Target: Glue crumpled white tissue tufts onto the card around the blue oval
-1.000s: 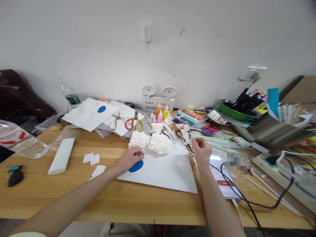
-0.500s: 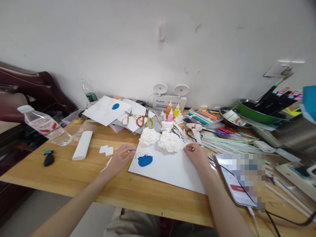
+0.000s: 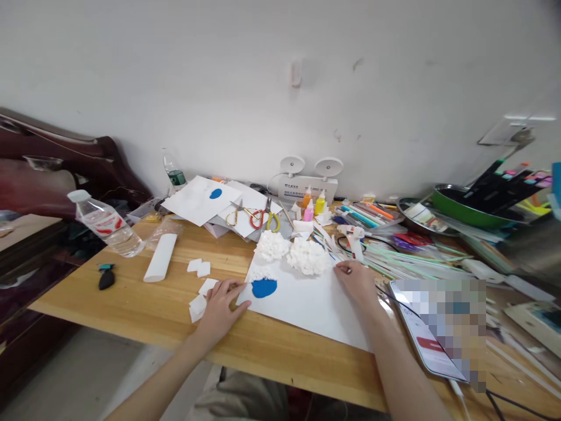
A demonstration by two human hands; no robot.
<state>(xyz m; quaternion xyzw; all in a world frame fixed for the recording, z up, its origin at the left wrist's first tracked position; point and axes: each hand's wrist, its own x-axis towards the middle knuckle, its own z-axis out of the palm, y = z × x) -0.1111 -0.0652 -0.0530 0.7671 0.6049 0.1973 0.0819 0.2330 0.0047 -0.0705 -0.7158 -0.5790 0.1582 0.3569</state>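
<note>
A white sheet (image 3: 307, 304) lies on the wooden table (image 3: 144, 310), bearing a blue paint blob (image 3: 264, 287) with a white fluffy patch just above it. Two white fluffy clumps (image 3: 307, 257) rest at the sheet's far edge. My left hand (image 3: 221, 307) lies flat by the sheet's left corner, fingers spread, touching the sheet edge and a small white scrap (image 3: 198, 305). At the sheet's right edge my right hand (image 3: 357, 280) rests, fingers loosely curled with the fingertips together; nothing visible in them.
Scissors (image 3: 258, 217) on loose papers, small paint bottles (image 3: 313, 204), a glue gun (image 3: 354, 240), markers and straws crowd the back. A water bottle (image 3: 105, 225) lies at the left; a white block (image 3: 160, 257) and scraps nearby. A phone (image 3: 432, 327) sits right.
My left hand left the blue blob and slid back to the sheet's left corner. The right hand came down from mid-air onto the sheet's right edge. The view swung left.
</note>
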